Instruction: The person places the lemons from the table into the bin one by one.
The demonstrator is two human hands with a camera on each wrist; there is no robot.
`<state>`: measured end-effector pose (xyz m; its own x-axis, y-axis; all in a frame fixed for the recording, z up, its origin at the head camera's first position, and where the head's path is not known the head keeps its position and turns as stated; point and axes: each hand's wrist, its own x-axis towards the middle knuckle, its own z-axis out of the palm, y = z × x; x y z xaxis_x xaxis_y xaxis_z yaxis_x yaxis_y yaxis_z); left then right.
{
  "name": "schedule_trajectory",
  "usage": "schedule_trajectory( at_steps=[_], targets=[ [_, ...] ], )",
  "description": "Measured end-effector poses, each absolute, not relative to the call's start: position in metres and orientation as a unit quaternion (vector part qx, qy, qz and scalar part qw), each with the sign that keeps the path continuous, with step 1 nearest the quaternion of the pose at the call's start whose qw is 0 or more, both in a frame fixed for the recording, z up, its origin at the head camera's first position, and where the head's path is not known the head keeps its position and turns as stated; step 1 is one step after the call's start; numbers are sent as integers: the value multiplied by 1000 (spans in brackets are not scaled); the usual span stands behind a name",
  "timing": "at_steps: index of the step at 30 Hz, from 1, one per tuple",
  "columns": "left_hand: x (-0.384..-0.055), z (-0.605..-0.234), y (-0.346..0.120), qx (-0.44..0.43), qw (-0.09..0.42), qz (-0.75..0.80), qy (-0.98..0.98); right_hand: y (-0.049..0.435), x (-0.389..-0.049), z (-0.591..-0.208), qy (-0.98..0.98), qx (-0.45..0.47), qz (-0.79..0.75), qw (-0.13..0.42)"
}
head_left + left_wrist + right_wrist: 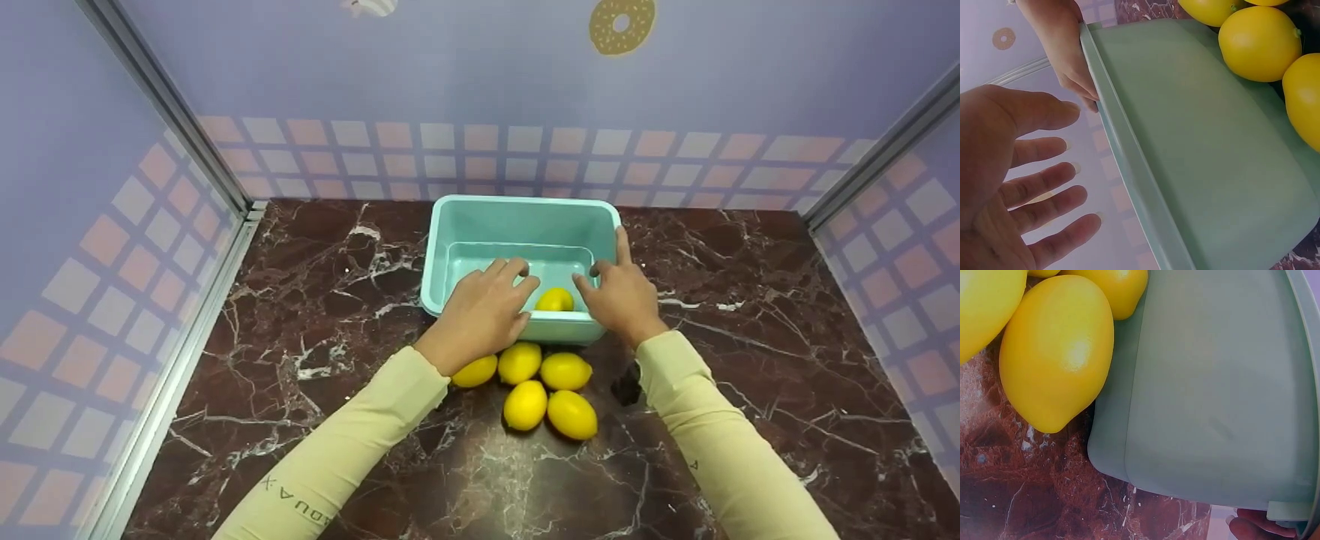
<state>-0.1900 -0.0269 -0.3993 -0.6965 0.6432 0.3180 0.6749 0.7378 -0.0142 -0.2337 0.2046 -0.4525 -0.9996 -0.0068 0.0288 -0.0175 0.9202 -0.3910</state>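
Note:
A pale teal plastic basin (525, 217) stands on the marble-patterned tabletop, with one yellow lemon (555, 300) inside near its front wall. My left hand (484, 311) hovers over the basin's front left part, fingers spread and holding nothing; the left wrist view shows the open palm (994, 185) beside the rim. At the basin's right side, my right hand (622, 296) grips the rim, its index finger along the edge. Some of its fingers (1258, 526) show under the rim in the right wrist view. Several lemons (525, 405) lie in front of the basin, one partly hidden by my left wrist.
Lilac walls (525, 82) with a pink and white square pattern enclose the table at the back and both sides. A small dark object (626, 386) lies beside my right wrist. Dark marble-patterned tabletop (337, 247) extends around the basin.

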Motion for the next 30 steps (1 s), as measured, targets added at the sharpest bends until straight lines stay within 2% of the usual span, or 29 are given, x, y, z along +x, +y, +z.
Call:
schedule_trajectory(
  at_steps=[10, 30],
  targets=[
    [-186, -406, -31, -364, 182, -56, -912, 205, -234, -453, -980, 2, 201, 9],
    [-177, -410, -38, -360, 171, -56, -916, 205, -234, -451, -980, 0, 200, 0]
  ],
)
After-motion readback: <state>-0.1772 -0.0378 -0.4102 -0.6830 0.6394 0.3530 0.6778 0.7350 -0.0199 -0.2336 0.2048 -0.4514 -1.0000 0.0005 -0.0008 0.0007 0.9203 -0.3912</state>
